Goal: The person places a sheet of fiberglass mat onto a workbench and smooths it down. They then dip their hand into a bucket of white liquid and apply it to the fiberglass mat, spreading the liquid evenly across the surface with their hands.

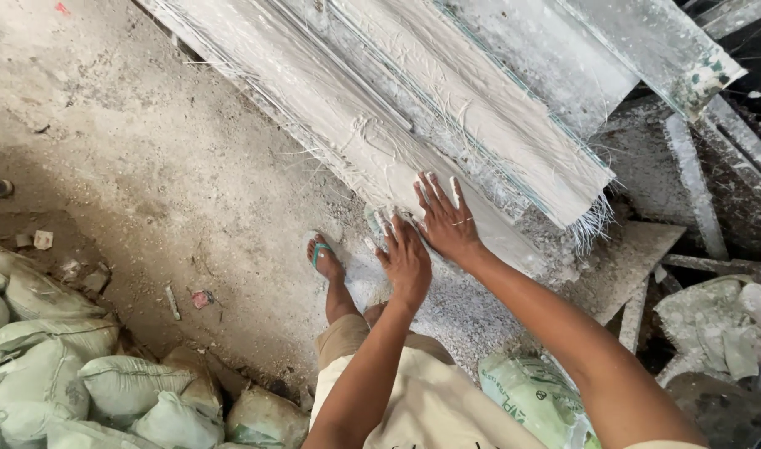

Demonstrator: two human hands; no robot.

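- We are leaning over with both arms stretched forward; our beige shorts [422, 399] are showing at the bottom of the view, and one foot in a green-strapped sandal [322, 256] is standing on the dusty floor [147, 150].
- Our left hand [405, 259] is resting palm down at the near lower edge of the long plaster moulding [339, 125], fingers curled a little and white with plaster; we cannot tell whether it is gripping anything.
- Our right hand [447, 220] is lying flat just beside it, fingers spread wide and pressing on the moulding's wet white surface, holding nothing.
- The moulding is running diagonally from upper left to lower right, with loose fibres [592, 223] sticking out of the neighbouring strip's end.
- A green-printed sack [534, 395] is sitting near our right arm.
- Filled pale sacks [56, 366] are lying piled at lower left.
- Plaster scraps and slabs [713, 320] are lying at far right.
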